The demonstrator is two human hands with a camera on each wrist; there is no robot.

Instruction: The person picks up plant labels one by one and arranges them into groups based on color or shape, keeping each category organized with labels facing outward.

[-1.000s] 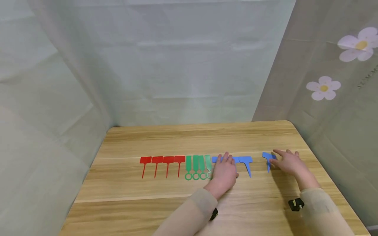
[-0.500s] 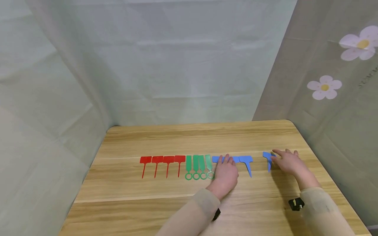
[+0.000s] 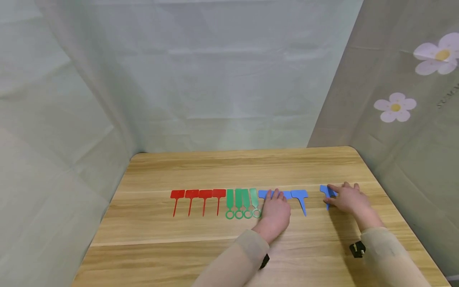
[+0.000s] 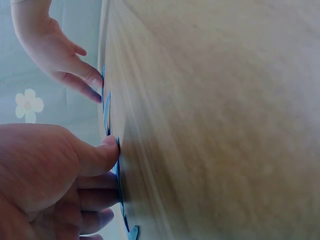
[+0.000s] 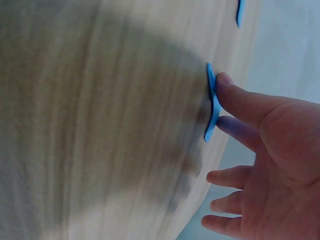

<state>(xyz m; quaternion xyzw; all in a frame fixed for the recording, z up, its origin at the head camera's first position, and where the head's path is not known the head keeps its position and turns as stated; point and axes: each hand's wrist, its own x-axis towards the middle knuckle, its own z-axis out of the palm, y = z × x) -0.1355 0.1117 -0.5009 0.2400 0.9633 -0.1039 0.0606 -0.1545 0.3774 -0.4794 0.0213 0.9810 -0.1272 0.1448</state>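
A row of flat plastic plant labels lies across the wooden table. My left hand [image 3: 276, 213] rests over blue T-shaped labels [image 3: 287, 195] in the middle, its fingertips and thumb against them and partly hiding them. One blue T-shaped label [image 3: 299, 194] shows just right of this hand. Farther right, a separate blue T-shaped label [image 3: 324, 189] lies under my right hand [image 3: 350, 198]. Thumb and index finger touch that label [image 5: 215, 102] in the right wrist view; the other fingers stretch out free of it.
Several red T-shaped labels [image 3: 205, 194] form the left end of the row. Several green ring-ended labels [image 3: 238, 198] lie between the red and blue ones. Pale cloth walls [image 3: 229, 79] enclose the table [image 3: 161, 247] at the back and sides.
My right thumb and index finger have come down onto the separate blue label, with the hand shifting slightly left. My left hand has settled slightly over its labels; the labels stay put.
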